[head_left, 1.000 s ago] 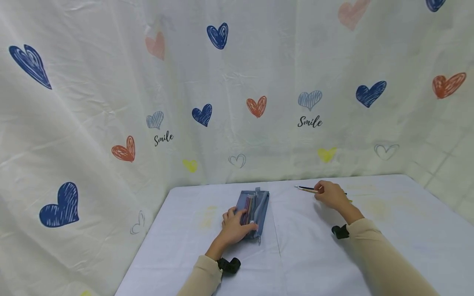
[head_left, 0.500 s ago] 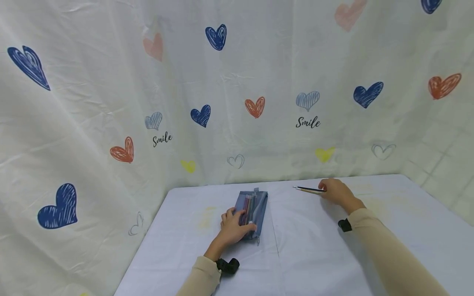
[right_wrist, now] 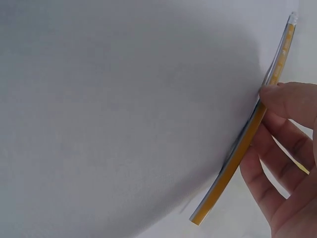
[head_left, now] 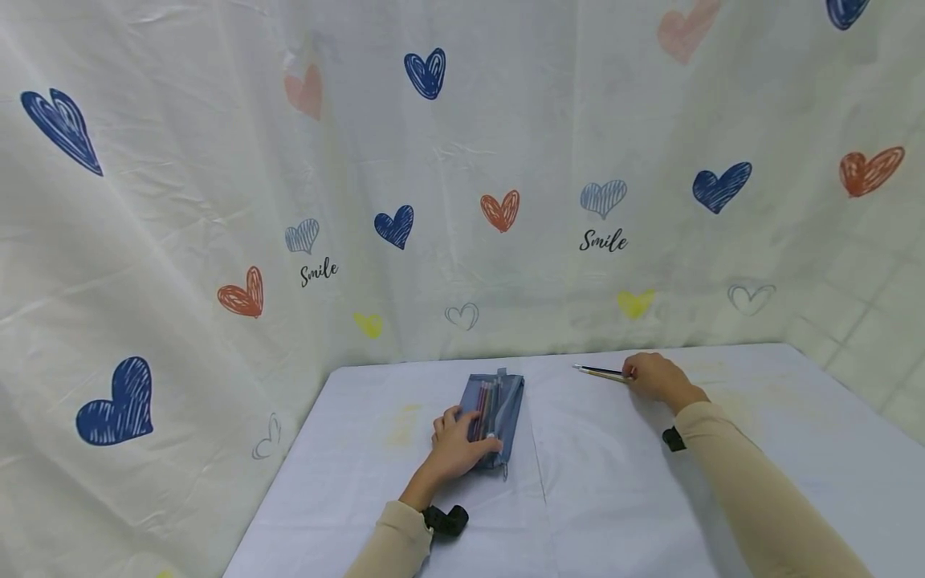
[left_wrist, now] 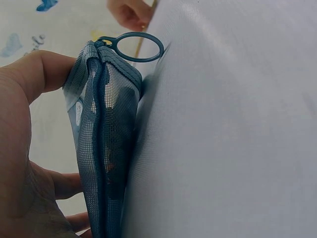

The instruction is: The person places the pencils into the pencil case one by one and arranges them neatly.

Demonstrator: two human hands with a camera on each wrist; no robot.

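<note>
A blue mesh pencil case (head_left: pixel 511 405) lies on the white-covered table, with several coloured pencils or pens showing inside. My left hand (head_left: pixel 455 445) rests on top of it, fingers spread and pressing. In the left wrist view the thumb touches the end near the zip's ring pull (left_wrist: pixel 140 60). Farther right, close over the table, my right hand (head_left: pixel 654 377) pinches two slim pencils (head_left: pixel 603 372) together, one dark and one golden yellow, pale tips pointing left. In the right wrist view the yellow pencil (right_wrist: pixel 230 173) lies between thumb and fingers; the dark one is mostly hidden behind it.
The white tabletop (head_left: pixel 592 482) has its back edge just beyond both hands. A white curtain (head_left: pixel 535 289) printed with hearts hangs behind it. Each wrist wears a small black camera, such as the left one (head_left: pixel 448 522).
My right hand has shifted a little to the right along the pencils, and their far ends no longer show behind it. The left hand and the pencil case stay where they were.
</note>
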